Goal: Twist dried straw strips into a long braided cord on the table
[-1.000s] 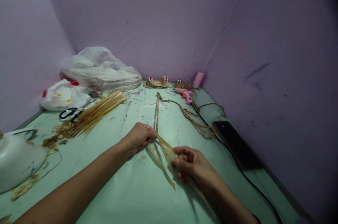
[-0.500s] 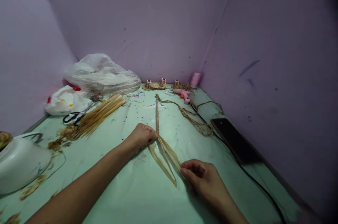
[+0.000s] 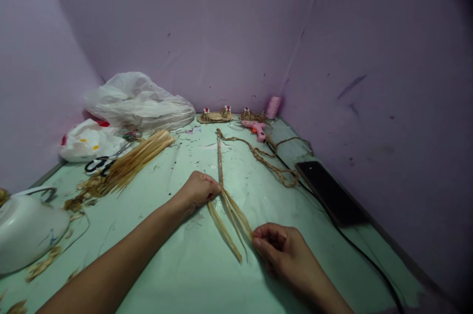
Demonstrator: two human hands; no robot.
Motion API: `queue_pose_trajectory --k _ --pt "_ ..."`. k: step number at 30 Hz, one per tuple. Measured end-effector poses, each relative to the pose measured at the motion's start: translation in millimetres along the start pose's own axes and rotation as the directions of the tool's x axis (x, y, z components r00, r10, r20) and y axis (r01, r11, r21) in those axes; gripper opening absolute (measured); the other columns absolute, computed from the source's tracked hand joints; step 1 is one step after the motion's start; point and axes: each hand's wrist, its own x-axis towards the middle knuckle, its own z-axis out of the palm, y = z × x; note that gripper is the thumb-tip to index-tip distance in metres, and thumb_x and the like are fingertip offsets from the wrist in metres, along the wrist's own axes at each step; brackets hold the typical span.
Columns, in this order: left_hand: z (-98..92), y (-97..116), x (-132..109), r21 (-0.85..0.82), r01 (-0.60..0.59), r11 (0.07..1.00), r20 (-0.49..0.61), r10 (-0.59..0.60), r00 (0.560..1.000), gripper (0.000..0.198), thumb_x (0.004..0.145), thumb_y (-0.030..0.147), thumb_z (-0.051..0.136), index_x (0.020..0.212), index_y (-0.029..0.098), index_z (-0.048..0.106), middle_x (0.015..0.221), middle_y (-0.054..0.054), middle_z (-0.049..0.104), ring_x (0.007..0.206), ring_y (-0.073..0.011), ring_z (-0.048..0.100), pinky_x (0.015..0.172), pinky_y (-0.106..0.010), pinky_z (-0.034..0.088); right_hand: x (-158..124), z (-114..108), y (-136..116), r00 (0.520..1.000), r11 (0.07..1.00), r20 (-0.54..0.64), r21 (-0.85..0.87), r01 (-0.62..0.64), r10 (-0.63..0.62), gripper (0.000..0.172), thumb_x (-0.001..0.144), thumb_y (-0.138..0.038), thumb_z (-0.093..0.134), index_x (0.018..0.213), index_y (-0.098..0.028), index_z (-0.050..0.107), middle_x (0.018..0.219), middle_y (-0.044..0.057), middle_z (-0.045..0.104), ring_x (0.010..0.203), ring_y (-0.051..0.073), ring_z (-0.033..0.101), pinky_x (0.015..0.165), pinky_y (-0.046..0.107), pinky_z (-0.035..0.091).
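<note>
A thin braid [image 3: 220,161] of straw-coloured fibre runs down the green table from a knot at its far end. My left hand [image 3: 201,187] pinches it at the lower end, where it parts into loose strands. Between finger and thumb of my right hand [image 3: 277,245] is one flat fibre strand [image 3: 238,215], drawn out to the lower right. Two other loose ends hang between the hands, a wide strip [image 3: 224,235] and a thinner one. From the far knot a finished braided cord [image 3: 271,166] loops off to the right.
At left lie a bundle of dry fibre [image 3: 136,158], scissors [image 3: 98,164], plastic bags [image 3: 140,104] and a white bowl-like object [image 3: 29,230]. Farther back are a pink glue gun [image 3: 254,128], a pink thread spool [image 3: 273,107] and small woven slippers [image 3: 215,116]. A phone [image 3: 328,193] and black cable [image 3: 365,257] lie right.
Both hands keep their hold with hardly any movement. The loose strip between them has shifted slightly left, and the whole view has moved a little.
</note>
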Motion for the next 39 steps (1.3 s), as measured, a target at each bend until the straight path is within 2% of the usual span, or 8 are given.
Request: queue_pose_trajectory --k 14,17,20,22,26,30,34,39 --pt "2.5 2 2 -0.013 0.015 1.0 -0.011 -0.016 1.0 0.006 0.052 0.015 0.054 0.047 0.011 0.053 0.029 0.006 0.035 0.027 -0.0036 0.023 0.031 -0.019 0.014 -3 -4 3 0.995 0.995 0.07 -0.067 0.077 -0.073 0.015 0.068 -0.028 0.057 0.071 -0.014 0.058 0.052 -0.003 0.048 0.044 0.006 0.039 0.041 0.017 0.032" --pt "-0.5 1 3 -0.044 0.016 0.999 0.011 -0.016 1.0 0.008 0.052 0.018 0.055 0.048 0.012 0.053 0.03 0.006 0.036 0.027 -0.0039 0.023 0.03 -0.019 0.012 0 -20 -15 0.989 0.979 0.077 -0.148 0.137 -0.127 0.023 0.06 -0.028 0.064 0.077 -0.013 0.06 0.06 0.001 0.057 0.054 0.01 0.05 0.051 0.02 0.04" --pt "-3.5 2 1 -0.081 0.005 0.997 0.033 -0.002 0.999 0.008 0.053 0.019 0.055 0.05 0.012 0.052 0.032 0.006 0.038 0.027 -0.0035 0.023 0.031 -0.019 0.011 17 -30 -51 0.937 0.935 -0.17 -0.24 0.261 -0.306 0.031 0.061 -0.031 0.063 0.087 -0.014 0.061 0.083 0.008 0.063 0.077 0.017 0.057 0.07 0.026 0.044" --pt "-4.8 3 -1 -0.091 0.017 0.996 0.033 -0.014 0.999 0.01 0.052 0.019 0.056 0.048 0.013 0.05 0.031 0.006 0.036 0.027 -0.0031 0.023 0.031 -0.019 0.011 37 -23 -74 0.899 0.906 -0.19 -0.245 0.346 -0.395 0.029 0.065 -0.028 0.059 0.09 -0.015 0.061 0.092 0.008 0.063 0.083 0.017 0.057 0.075 0.028 0.043" --pt "-7.1 3 -3 -0.125 0.01 0.992 0.052 -0.004 0.999 0.01 0.053 0.02 0.054 0.047 0.013 0.05 0.032 0.006 0.037 0.027 -0.0024 0.022 0.031 -0.019 0.01 79 13 -94 0.979 0.972 0.119 -0.149 0.182 -0.165 0.012 0.065 -0.019 0.053 0.068 -0.011 0.061 0.063 0.003 0.06 0.056 0.01 0.052 0.056 0.022 0.04" --pt "-9.1 0 -1 -0.154 0.016 0.988 0.056 -0.008 0.998 0.005 0.053 0.017 0.052 0.05 0.012 0.052 0.032 0.006 0.038 0.027 -0.0026 0.023 0.031 -0.018 0.011 96 29 -86 0.953 0.99 0.302 -0.122 0.068 -0.028 0.013 0.066 -0.02 0.051 0.058 -0.01 0.057 0.046 -0.002 0.048 0.041 0.005 0.036 0.042 0.019 0.027" --pt "-8.3 1 0 -0.133 0.001 0.991 0.054 0.006 0.999 0.004 0.052 0.014 0.051 0.049 0.011 0.053 0.031 0.006 0.037 0.028 -0.0025 0.024 0.033 -0.018 0.013 93 23 -79 0.964 0.983 0.265 -0.182 0.029 0.021 0.013 0.064 -0.022 0.054 0.056 -0.013 0.053 0.038 -0.005 0.04 0.036 0.005 0.032 0.038 0.019 0.023" --pt "-6.2 3 1 -0.053 -0.011 0.999 0.039 0.013 0.999 0.01 0.051 0.013 0.054 0.042 0.012 0.049 0.029 0.005 0.037 0.03 -0.0028 0.026 0.033 -0.018 0.015 91 17 -81 0.985 0.931 0.167 -0.353 0.093 -0.035 0.019 0.062 -0.022 0.055 0.047 -0.015 0.047 0.034 -0.006 0.036 0.034 0.005 0.029 0.036 0.019 0.022"
